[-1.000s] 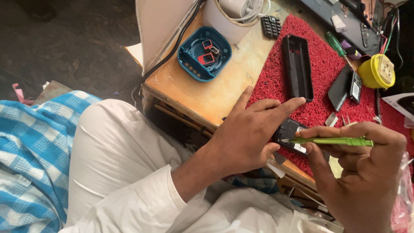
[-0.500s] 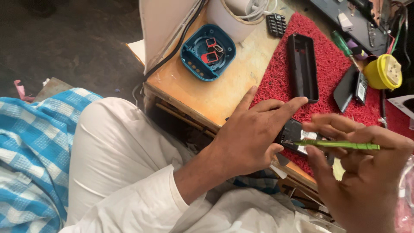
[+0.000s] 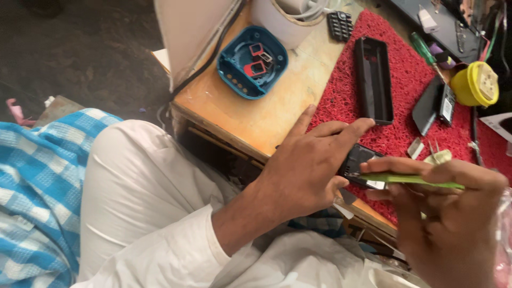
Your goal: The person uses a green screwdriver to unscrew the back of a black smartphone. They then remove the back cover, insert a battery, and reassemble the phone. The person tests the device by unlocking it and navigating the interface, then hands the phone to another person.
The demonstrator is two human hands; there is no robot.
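My left hand (image 3: 306,170) pinched the small dark phone (image 3: 358,160) by its edges at the mat's (image 3: 394,90) near edge, right fingers (image 3: 426,173) pressed around green tweezers (image 3: 410,180) on it; judged light, rigid, fragile inside.

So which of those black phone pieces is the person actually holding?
The small dark phone body at the mat's near edge, gripped by the left hand. The right hand touches it with a green tool. The long black frame lies untouched farther up.
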